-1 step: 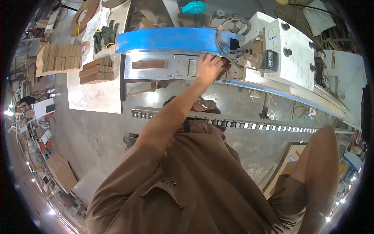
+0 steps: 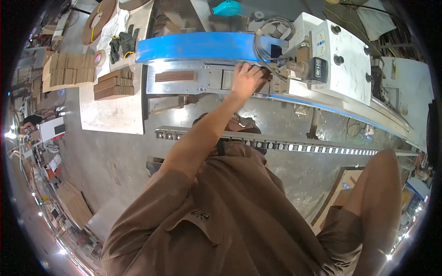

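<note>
My left hand (image 2: 247,79) reaches up to the metal bed of a machine, fingers curled down over a brown wooden strip (image 2: 265,79) that shows only in part beside the fingers. The rest of that strip is hidden under the hand. Farther left on the same bed (image 2: 202,88) lies another brown piece with lengthwise lines, a bundle of wooden strips (image 2: 175,76). Just right of my hand is a round fitting with a small counter (image 2: 317,70). My right arm is bent at the lower right, and its hand is outside the picture.
A blue guard (image 2: 198,46) runs behind the bed, and a white control box (image 2: 343,57) with black knobs stands to the right. On the left table (image 2: 110,115) are stacked wooden pieces (image 2: 114,85) and dark gloves (image 2: 124,43). A roller rail (image 2: 294,147) crosses before me.
Hardly anything differs. My left hand stays in the same place on the machine bed, and the view has shifted very slightly.
</note>
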`<state>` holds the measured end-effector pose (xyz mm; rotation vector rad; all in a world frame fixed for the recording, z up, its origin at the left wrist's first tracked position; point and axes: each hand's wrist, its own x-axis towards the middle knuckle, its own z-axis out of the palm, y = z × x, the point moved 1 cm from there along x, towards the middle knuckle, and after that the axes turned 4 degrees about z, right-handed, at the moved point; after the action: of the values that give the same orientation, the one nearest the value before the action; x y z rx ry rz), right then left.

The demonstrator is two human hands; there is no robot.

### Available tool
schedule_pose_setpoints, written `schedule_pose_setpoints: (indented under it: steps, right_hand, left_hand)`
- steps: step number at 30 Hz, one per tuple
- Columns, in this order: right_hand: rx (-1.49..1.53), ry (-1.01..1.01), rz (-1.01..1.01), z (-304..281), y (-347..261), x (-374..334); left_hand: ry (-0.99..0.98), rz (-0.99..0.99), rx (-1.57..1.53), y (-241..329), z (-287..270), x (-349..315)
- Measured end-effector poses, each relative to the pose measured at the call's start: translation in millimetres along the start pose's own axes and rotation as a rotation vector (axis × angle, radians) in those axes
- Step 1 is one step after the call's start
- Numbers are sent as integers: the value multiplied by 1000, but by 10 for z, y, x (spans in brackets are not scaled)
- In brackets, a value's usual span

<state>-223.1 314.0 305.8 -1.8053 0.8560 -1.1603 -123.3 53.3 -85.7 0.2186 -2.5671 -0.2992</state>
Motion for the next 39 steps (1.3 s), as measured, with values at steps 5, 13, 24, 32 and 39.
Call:
schedule_pose_setpoints:
  steps: [5, 13, 24, 32, 39]
  right_hand:
    - [46, -87, -86, -55, 229, -22]
    - [171, -110, -148, 5, 458, 237]
    - [931, 494, 13, 1201, 2179, -11]
    - [928, 890, 642, 1757, 2946, 274]
    - [1250, 1287, 557, 1615, 3887, 272]
  left_hand:
    - [39, -73, 262, -404, -274, -405]
    - [0, -270, 296, -1403, -1739, -882]
    - [-424, -198, 318, -1919, -2032, -980]
    - [-265, -155, 103, -978, -1623, -369]
    - [-132, -107, 31, -635, -670, -340]
